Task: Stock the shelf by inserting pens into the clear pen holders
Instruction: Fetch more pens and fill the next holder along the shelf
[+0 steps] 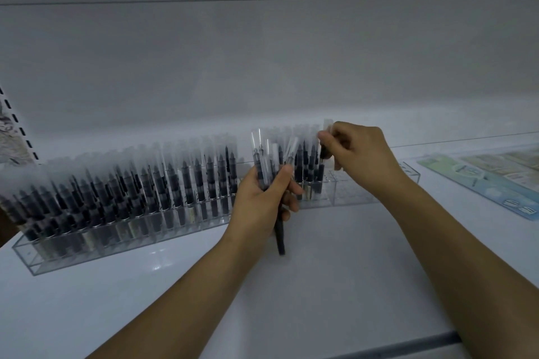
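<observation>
L hand [264, 192]: fist round a bundle of pens [269, 160] – clear caps up, dark barrels sticking out below, held in front of the holder.
R hand [354, 151]: pinching a single pen [324, 144] upright over the holder's right end.
Holder [350, 195]: clear, long, on the white shelf [320, 271] – pens packed from left end to near R hand; rightmost slots bare.
Far right: printed card [490, 178] flat on shelf.

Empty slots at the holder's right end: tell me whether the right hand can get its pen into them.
Probably yes. The right hand holds its pen just above the empty slots, nothing between.
</observation>
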`<state>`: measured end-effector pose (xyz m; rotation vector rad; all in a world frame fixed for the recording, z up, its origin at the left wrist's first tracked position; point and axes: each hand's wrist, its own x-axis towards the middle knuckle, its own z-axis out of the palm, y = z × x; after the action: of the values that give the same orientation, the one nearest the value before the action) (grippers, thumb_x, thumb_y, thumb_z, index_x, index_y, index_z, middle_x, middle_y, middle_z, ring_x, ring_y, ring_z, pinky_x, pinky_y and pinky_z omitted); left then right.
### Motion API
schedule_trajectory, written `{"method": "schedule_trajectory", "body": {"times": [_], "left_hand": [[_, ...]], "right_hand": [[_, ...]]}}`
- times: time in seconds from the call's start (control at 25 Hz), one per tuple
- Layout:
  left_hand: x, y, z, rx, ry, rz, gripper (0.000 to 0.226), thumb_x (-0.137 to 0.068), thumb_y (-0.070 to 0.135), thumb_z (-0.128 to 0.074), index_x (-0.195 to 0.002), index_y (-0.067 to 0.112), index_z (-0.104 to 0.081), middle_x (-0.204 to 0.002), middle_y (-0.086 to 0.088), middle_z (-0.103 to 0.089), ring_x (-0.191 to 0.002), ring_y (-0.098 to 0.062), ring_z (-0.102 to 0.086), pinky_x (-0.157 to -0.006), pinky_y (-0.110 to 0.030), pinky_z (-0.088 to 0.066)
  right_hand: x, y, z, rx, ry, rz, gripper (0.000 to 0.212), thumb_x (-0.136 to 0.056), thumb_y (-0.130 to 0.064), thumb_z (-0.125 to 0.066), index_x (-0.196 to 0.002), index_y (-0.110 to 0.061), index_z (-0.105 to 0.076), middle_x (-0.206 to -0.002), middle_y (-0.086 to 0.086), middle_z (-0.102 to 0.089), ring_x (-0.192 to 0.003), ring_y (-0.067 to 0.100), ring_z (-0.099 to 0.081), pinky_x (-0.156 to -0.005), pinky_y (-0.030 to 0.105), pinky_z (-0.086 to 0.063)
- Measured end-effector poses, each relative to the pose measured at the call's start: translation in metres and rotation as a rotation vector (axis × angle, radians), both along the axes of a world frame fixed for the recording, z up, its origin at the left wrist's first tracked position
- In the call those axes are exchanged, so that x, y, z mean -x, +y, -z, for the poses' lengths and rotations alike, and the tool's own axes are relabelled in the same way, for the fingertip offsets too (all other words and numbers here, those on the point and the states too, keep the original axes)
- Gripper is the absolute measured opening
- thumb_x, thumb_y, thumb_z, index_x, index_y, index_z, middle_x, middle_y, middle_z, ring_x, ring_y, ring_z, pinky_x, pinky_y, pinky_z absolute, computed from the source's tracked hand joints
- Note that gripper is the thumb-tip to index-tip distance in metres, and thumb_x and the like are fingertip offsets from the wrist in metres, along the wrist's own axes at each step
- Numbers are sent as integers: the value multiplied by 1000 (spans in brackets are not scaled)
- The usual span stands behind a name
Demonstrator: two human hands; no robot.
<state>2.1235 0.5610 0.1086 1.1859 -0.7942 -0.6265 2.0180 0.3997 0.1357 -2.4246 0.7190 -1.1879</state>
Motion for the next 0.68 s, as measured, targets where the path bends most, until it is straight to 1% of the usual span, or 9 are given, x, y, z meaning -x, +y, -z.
{"method": "schedule_trajectory", "body": {"times": [0.12, 0.24, 0.36, 0.4, 0.48, 0.56, 0.6, 0.64, 0.68], "left_hand": [[0, 0, 1, -1, -2, 12, 16, -95, 26, -60, -101, 13, -54, -70, -5, -68, -49, -14, -54, -44, -25, -42], [2, -1, 3, -14, -9, 20, 17, -97, 29, -59, -96, 13, -51, -69, -4, -62, -45, -12, -42, -43, -24, -37], [2, 0, 2, -12, 18, 21, 21, -97, 29, -58, -94, 12, -46, -68, -2, -58, -45, -11, -37, -42, -23, -33], [2, 0, 2, -7, 19, 23, 21, -97, 29, -58, -95, 12, -46, -67, -2, -58, -45, -11, -36, -42, -23, -33], [2, 0, 0, 5, 2, 20, 21, -96, 30, -58, -93, 13, -46, -67, -2, -59, -45, -12, -37, -43, -24, -34], [3, 1, 0, 17, -40, 15, 21, -97, 31, -56, -91, 12, -47, -68, -3, -61, -45, -13, -40, -43, -25, -37], [4, 1, 1, 21, -68, 17, 22, -98, 31, -55, -93, 11, -49, -69, -4, -63, -46, -14, -42, -44, -25, -38], [4, 1, 1, 20, -94, 22, 22, -98, 32, -54, -95, 11, -51, -71, -5, -63, -46, -15, -44, -44, -26, -40], [4, 0, 1, 18, -113, 27, 22, -99, 32, -53, -96, 10, -53, -71, -6, -64, -47, -15, -46, -44, -27, -41]], "right_hand": [[3, 0, -4, 76, 89, 7, 37, -99, -45, -51, -79, -16, -65, -66, -8, -68, -51, 4, -62, -69, 28, -55], [3, 6, -1, 91, 166, -68, 39, -97, -48, -51, -75, -19, -63, -65, -7, -67, -53, 3, -63, -66, 32, -56], [5, 6, -6, 115, 282, 38, 53, -95, -60, -44, -67, -19, -64, -60, -7, -66, -54, 7, -62, -63, 32, -54], [6, 8, -9, 134, 285, 108, 61, -93, -65, -40, -67, -17, -67, -58, -7, -64, -54, 8, -60, -63, 31, -52], [10, 12, -13, 97, 88, 156, 65, -92, -66, -41, -66, -14, -70, -49, -11, -58, -50, 4, -54, -61, 27, -48], [12, 23, -16, -64, -98, -50, 58, -85, -63, -51, -70, -12, -73, -51, -14, -61, -48, 1, -54, -58, 18, -45], [11, 31, -16, -134, -97, -179, 51, -80, -62, -56, -74, -16, -75, -57, -11, -65, -51, 0, -56, -57, 14, -44], [8, 36, -13, -167, -61, -270, 42, -76, -60, -60, -77, -21, -76, -64, -7, -67, -56, 3, -58, -58, 15, -46], [4, 38, -11, -172, -26, -329, 36, -76, -56, -64, -78, -23, -75, -68, -3, -67, -62, 12, -59, -60, 19, -46]]}}
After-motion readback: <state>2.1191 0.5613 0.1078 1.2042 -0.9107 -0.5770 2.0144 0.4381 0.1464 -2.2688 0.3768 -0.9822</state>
